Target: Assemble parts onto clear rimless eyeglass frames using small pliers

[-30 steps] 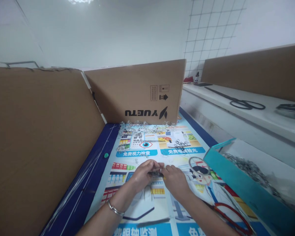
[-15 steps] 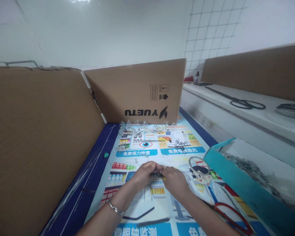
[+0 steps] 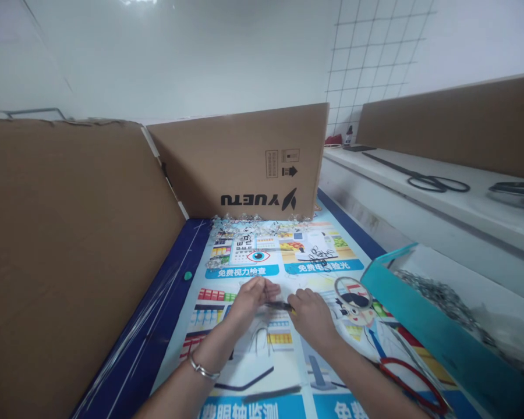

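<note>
My right hand is closed around a pair of pliers with dark jaws and a bit of yellow on the handle. The jaws point left, toward my left hand. That hand has its thumb and fingers drawn together, close to the plier tips; whatever is pinched there is too small and blurred to make out. Thin bent wires show just below the left hand, over the printed mat. Whether they touch the hand is unclear.
Clear crystal-like pieces lie along the cardboard panel. Dark wire loops and a round ring sit farther out. At right are a teal box of metal pieces and red-handled scissors. Long wires run along the left.
My hands have drawn apart, so a gap now shows between them and more of the pliers is visible. The left hand has risen slightly and its fingertips have loosened.
</note>
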`<move>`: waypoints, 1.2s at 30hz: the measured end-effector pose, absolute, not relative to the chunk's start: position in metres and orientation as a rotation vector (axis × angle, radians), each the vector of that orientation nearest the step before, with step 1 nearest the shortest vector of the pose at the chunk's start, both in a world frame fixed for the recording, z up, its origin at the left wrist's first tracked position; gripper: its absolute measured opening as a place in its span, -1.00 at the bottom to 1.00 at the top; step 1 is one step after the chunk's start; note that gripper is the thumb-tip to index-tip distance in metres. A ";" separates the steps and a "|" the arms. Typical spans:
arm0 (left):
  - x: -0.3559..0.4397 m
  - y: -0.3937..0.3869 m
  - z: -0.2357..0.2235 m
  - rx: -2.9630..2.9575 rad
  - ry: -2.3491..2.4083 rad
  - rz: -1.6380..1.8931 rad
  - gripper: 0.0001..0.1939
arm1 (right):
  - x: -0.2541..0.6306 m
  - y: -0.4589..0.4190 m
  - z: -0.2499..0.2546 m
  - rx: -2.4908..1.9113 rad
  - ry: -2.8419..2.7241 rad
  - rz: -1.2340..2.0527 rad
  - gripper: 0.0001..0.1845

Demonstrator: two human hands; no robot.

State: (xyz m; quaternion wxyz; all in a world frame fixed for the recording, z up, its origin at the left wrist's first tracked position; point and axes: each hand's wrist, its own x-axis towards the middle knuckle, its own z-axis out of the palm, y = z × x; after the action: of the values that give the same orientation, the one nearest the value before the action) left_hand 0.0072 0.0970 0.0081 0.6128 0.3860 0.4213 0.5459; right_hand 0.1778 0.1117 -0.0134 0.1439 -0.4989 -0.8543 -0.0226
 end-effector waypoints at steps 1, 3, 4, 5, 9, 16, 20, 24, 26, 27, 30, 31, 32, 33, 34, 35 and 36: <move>0.004 0.099 0.008 0.863 0.995 1.325 -0.64 | 0.180 0.115 -0.014 -1.459 -2.427 -0.047 -0.92; -0.002 0.102 0.009 0.873 1.076 1.403 -0.65 | 0.184 0.122 -0.016 -1.521 -2.331 0.051 -0.89; -0.004 0.103 0.008 0.926 1.122 1.414 -0.66 | 0.185 0.126 -0.017 -1.558 -2.276 0.120 -0.87; -0.005 0.103 0.008 1.000 1.171 1.403 -0.66 | 0.187 0.130 -0.018 -1.595 -2.222 0.187 -0.85; -0.002 0.102 0.004 1.281 1.331 1.192 -0.63 | 0.189 0.136 -0.021 -1.633 -2.130 0.303 -0.83; 0.002 0.110 -0.011 1.737 1.481 1.115 -0.82 | 0.187 0.132 -0.020 -1.564 -2.148 0.299 -0.87; -0.005 0.107 0.001 1.838 1.524 1.023 -0.80 | 0.187 0.132 -0.019 -1.566 -2.140 0.318 -0.87; -0.018 0.100 0.022 1.949 1.522 0.672 -0.83 | 0.187 0.133 -0.019 -1.579 -2.146 0.322 -0.86; -0.023 0.095 0.029 2.070 1.502 0.435 -0.88 | 0.187 0.133 -0.019 -1.576 -2.152 0.319 -0.86; -0.025 0.093 0.030 2.118 1.502 0.321 -0.88 | 0.187 0.133 -0.020 -1.572 -2.155 0.319 -0.87; -0.021 0.087 0.031 2.199 1.548 0.094 -0.84 | 0.187 0.133 -0.019 -1.557 -2.162 0.298 -0.87; -0.018 0.086 0.030 2.211 1.564 0.059 -0.86 | 0.187 0.132 -0.019 -1.560 -2.165 0.287 -0.87; -0.015 0.085 0.030 2.219 1.571 0.032 -0.88 | 0.186 0.132 -0.019 -1.564 -2.170 0.277 -0.87; -0.011 0.084 0.030 2.227 1.570 0.012 -0.91 | 0.186 0.132 -0.018 -1.569 -2.175 0.270 -0.86; -0.009 0.083 0.030 2.235 1.566 -0.003 -0.94 | 0.186 0.132 -0.018 -1.570 -2.180 0.269 -0.86; -0.007 0.083 0.030 2.244 1.559 -0.019 -0.96 | 0.186 0.132 -0.018 -1.570 -2.184 0.272 -0.86; -0.006 0.083 0.030 2.252 1.553 -0.033 -0.96 | 0.186 0.132 -0.018 -1.567 -2.185 0.277 -0.86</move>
State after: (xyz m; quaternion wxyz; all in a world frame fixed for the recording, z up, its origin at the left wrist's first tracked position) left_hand -0.0056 0.0826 0.0304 0.2013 0.8064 0.5560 -0.0119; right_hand 0.1861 0.1324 -0.0180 0.2174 -0.5658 -0.7890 0.0999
